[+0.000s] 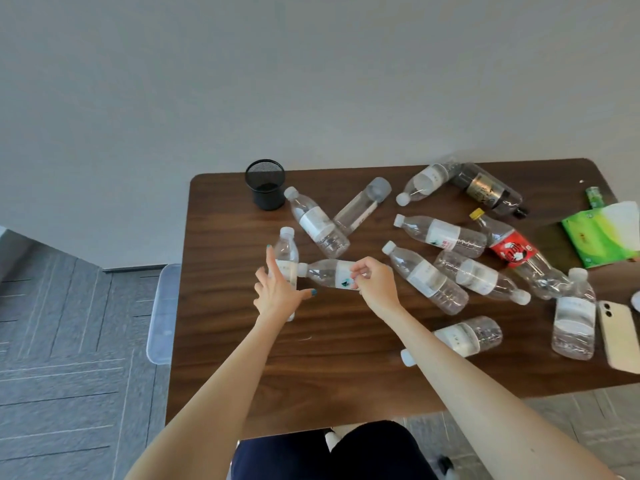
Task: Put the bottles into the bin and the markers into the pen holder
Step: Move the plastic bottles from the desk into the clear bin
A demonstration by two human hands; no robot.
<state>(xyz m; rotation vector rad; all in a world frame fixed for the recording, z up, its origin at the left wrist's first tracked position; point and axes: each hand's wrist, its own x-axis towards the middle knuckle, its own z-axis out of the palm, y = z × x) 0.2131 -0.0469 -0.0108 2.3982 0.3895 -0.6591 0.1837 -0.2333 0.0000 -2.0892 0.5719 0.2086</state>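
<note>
- The right hand (pixel 375 282) curls its fingers round a clear bottle (pixel 329 271) lying on the table (pixel 311 375), white cap pointing at the left hand (pixel 277 289). The left hand's fingers are straight and spread, gripping nothing, over a second clear bottle (pixel 287 251).
- Twelve bottles are scattered on the tabletop (those two included): ten clear with pale labels, one dark bottle (pixel 488 188), and one red-labelled bottle (pixel 516 252) with a yellow cap.
- One translucent bin (pixel 162 313) sits at the table's left edge.
- One phone (pixel 620 336) lies near the right edge, with one green tissue pack (pixel 595 240) beyond it.
- One black mesh pen holder (pixel 265 185) stands at the far left corner.
</note>
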